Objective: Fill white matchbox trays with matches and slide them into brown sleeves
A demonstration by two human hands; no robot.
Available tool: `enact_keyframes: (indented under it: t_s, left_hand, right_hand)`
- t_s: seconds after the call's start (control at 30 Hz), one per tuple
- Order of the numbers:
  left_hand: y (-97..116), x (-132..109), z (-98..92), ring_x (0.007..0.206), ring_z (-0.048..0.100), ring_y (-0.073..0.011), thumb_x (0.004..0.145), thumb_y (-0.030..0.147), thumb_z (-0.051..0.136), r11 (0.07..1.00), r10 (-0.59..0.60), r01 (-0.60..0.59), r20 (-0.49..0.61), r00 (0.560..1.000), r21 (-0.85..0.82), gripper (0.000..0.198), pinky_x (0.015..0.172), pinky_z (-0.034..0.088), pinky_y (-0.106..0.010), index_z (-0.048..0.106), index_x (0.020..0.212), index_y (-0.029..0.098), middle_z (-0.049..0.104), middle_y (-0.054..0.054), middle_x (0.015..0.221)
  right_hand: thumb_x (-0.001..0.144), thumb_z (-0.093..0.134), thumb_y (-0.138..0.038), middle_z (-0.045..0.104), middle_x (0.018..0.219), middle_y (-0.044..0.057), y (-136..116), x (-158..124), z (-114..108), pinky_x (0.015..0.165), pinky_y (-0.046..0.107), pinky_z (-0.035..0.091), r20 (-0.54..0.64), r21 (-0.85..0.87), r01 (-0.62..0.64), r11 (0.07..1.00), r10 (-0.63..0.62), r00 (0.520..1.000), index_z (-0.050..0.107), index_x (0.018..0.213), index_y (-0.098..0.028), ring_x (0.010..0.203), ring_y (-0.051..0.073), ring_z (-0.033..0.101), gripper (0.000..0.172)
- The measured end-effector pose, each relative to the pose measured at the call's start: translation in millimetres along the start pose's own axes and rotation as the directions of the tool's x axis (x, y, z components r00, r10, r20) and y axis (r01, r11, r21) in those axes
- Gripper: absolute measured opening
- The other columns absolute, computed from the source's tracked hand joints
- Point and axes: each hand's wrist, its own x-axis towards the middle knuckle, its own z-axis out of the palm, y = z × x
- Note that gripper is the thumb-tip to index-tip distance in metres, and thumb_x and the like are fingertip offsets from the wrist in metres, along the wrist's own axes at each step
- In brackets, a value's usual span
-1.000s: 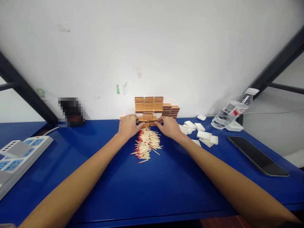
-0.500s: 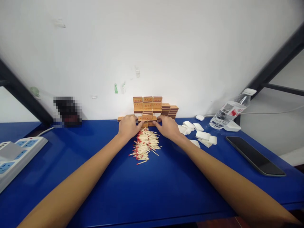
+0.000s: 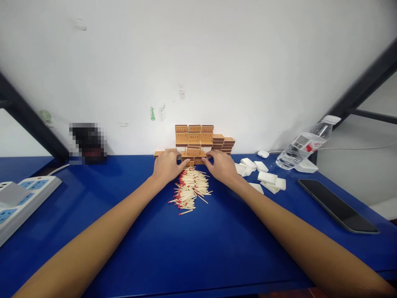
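Note:
My left hand [image 3: 167,165] and my right hand [image 3: 221,166] rest on the blue table [image 3: 198,248], fingers curled around a low row of orange matchboxes [image 3: 192,159] at the foot of a stacked wall of matchboxes [image 3: 194,136] against the white wall. Each hand presses the row from its own side, thumbs pointing inward. Between my wrists lies a loose pile of red-tipped matches [image 3: 190,190].
White inner trays [image 3: 266,179] lie scattered right of my right hand. A tilted water bottle [image 3: 305,142], a black phone [image 3: 338,205] and a small white case [image 3: 263,153] are further right. A white and blue power strip [image 3: 21,200] is at the left edge.
Both hands stay on the bottom matchboxes with only slight finger shifts. The view has drifted a little.

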Motion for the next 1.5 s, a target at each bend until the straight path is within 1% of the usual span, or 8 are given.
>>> enact_keyframes:
  t_s: [0.23,0.4,0.6,0.67,0.77,0.93,1.27,1.5]
  left_hand:
    - [2.2,2.5,2.5,0.084,0.068,-0.023,0.095,0.049,0.066,1.0,-0.02,0.02,-0.042,0.999,-0.006,0.033,0.076,0.049,-0.033,0.076,0.088,0.018,0.076,-0.01,0.092]
    - [2.1,4.7,4.3,0.08,0.068,-0.024,0.092,0.05,0.07,1.0,-0.016,0.015,-0.086,0.996,-0.012,0.033,0.072,0.048,-0.033,0.077,0.087,0.018,0.076,-0.009,0.088]
    - [7.1,3.0,1.3,0.092,0.067,-0.0245,0.097,0.043,0.065,0.998,0.056,-0.059,-0.15,0.987,-0.014,0.028,0.081,0.049,-0.034,0.077,0.103,0.019,0.074,-0.01,0.1]
    - [8.3,2.7,1.5,0.093,0.066,-0.0235,0.099,0.04,0.063,0.996,0.086,-0.089,-0.146,0.986,-0.016,0.025,0.083,0.048,-0.034,0.078,0.104,0.02,0.072,-0.009,0.101]
    - [7.8,4.2,4.0,0.088,0.065,-0.0222,0.101,0.037,0.059,0.995,0.095,-0.098,-0.134,0.986,-0.019,0.026,0.079,0.047,-0.033,0.079,0.107,0.022,0.071,-0.008,0.098]
    - [5.6,8.7,7.7,0.087,0.065,-0.023,0.103,0.038,0.054,0.996,0.088,-0.091,-0.11,0.99,-0.017,0.03,0.073,0.045,-0.032,0.081,0.104,0.024,0.069,-0.007,0.095]
    - [7.2,9.6,7.2,0.085,0.064,-0.0223,0.104,0.039,0.054,0.997,0.079,-0.08,-0.06,0.995,-0.01,0.031,0.074,0.044,-0.032,0.081,0.1,0.023,0.07,-0.008,0.095]
    - [7.4,9.5,7.1,0.086,0.064,-0.023,0.103,0.039,0.055,0.997,0.071,-0.074,-0.073,0.995,-0.03,0.031,0.073,0.043,-0.033,0.081,0.099,0.023,0.069,-0.008,0.094]
  right_hand:
    - [0.1,0.062,-0.036,0.077,0.106,0.011,0.0,0.0,0.6,0.079,0.034,0.048,-0.054,0.025,0.004,1.0,-0.003,0.999,0.073,0.103,-0.018,0.096,0.027,0.071,0.021]
    - [0.098,0.063,-0.044,0.076,0.104,0.012,-7.2,1.3,-3.5,0.076,0.036,0.048,-0.136,0.054,0.002,0.999,0.006,0.991,0.071,0.103,-0.018,0.093,0.028,0.07,0.028]
    - [0.1,0.061,-0.039,0.074,0.103,0.011,-13.1,6.8,-2.1,0.079,0.037,0.049,-0.212,0.089,0.047,0.995,-0.027,0.977,0.071,0.103,-0.018,0.091,0.027,0.069,0.023]
    - [0.1,0.061,-0.035,0.074,0.104,0.01,-12.5,7.6,0.0,0.082,0.037,0.05,-0.218,0.097,0.078,0.992,-0.055,0.974,0.072,0.102,-0.019,0.095,0.027,0.069,0.02]
    - [0.1,0.061,-0.032,0.073,0.104,0.011,-10.7,8.3,2.8,0.087,0.038,0.05,-0.217,0.105,0.106,0.989,-0.082,0.973,0.073,0.102,-0.019,0.101,0.028,0.067,0.018]
    - [0.101,0.057,-0.03,0.072,0.103,0.011,-8.8,9.8,5.6,0.087,0.037,0.049,-0.195,0.105,0.121,0.987,-0.099,0.976,0.075,0.103,-0.019,0.1,0.027,0.065,0.021]
    - [0.104,0.053,-0.033,0.072,0.103,0.012,-11.0,10.4,5.3,0.089,0.038,0.048,-0.17,0.107,0.104,0.989,-0.085,0.982,0.076,0.103,-0.018,0.101,0.027,0.064,0.028]
    - [0.104,0.054,-0.033,0.073,0.1,0.011,-12.4,11.7,3.5,0.087,0.037,0.049,-0.187,0.113,0.099,0.989,-0.076,0.979,0.077,0.1,-0.016,0.099,0.027,0.066,0.029]
